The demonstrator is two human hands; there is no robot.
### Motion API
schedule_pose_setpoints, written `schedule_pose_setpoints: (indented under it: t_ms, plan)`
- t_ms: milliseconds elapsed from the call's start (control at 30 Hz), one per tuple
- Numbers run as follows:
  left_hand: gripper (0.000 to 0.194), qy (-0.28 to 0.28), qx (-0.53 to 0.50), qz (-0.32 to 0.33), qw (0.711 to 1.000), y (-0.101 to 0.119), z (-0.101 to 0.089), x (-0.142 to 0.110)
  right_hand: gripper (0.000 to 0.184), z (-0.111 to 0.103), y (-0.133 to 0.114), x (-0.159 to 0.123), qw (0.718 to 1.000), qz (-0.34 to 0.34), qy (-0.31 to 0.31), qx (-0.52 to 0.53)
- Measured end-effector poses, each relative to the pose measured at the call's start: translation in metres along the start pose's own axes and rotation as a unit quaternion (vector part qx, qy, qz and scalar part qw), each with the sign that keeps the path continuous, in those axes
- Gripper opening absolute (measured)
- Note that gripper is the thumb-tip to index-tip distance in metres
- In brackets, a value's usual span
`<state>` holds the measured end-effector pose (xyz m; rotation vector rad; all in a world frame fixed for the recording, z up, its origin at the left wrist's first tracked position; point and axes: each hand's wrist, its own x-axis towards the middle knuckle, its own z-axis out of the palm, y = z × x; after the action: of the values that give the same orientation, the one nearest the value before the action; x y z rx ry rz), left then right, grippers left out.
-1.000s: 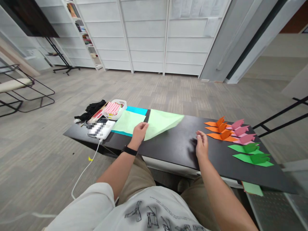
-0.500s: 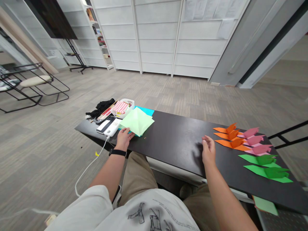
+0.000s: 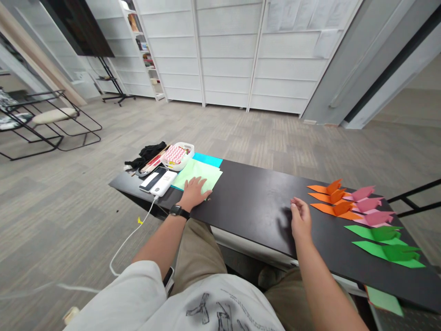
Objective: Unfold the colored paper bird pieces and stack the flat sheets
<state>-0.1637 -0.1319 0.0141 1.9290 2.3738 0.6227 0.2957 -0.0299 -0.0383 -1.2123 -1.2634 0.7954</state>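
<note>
My left hand (image 3: 193, 193) lies palm down with its fingers spread on pale green paper (image 3: 205, 170) at the left part of the black table. Blue paper (image 3: 211, 160) shows under the green sheets along the far edge. On the right, my right hand (image 3: 301, 219) rests on its side at the tabletop, fingers loosely curled and no object visible in it. Near that hand sit folded paper birds: three orange birds (image 3: 332, 198), three pink birds (image 3: 370, 204) and two green birds (image 3: 389, 243).
A white power bank (image 3: 163, 184) with a cable, a phone (image 3: 153, 178), a white basket (image 3: 189, 149) and black cloth (image 3: 148, 154) crowd the black table's (image 3: 248, 202) left end. A green sheet (image 3: 384, 301) sticks out below the right end. White shelving (image 3: 227, 59) stands beyond.
My left hand brought a lifted pale green sheet leftward onto the green paper, let go, and now lies flat on it. My right hand stayed in place over the table; the view shifted slightly.
</note>
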Motion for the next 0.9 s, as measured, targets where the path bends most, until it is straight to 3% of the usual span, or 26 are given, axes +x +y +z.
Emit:
schedule_pose_setpoints:
  t_ms: [167,433,567,633,800,900]
  plan:
    - [0.071,-0.052,0.038,-0.052,0.997,-0.01,0.02,0.015,0.045,-0.002,0.0,-0.001,1.0,0.009,0.006,-0.001]
    - [0.065,-0.002,0.015,-0.043,0.999,0.003,0.011,0.014,0.043,-0.001,-0.008,-0.004,1.0,-0.007,0.014,-0.012]
    - [0.052,0.056,-0.073,0.034,0.995,0.037,0.01,0.021,0.041,-0.019,-0.018,-0.008,0.999,-0.008,0.047,-0.022]
    - [0.047,0.055,-0.131,0.095,0.985,0.062,0.014,0.023,0.038,-0.038,-0.022,-0.007,0.994,-0.029,0.085,-0.066]
    - [0.036,-0.018,-0.226,0.214,0.95,0.126,0.034,0.011,0.032,-0.094,-0.026,0.015,0.941,-0.093,0.215,-0.245]
    - [0.032,-0.059,-0.242,0.254,0.935,0.154,0.042,-0.001,0.036,-0.117,-0.023,0.039,0.923,-0.061,0.211,-0.317]
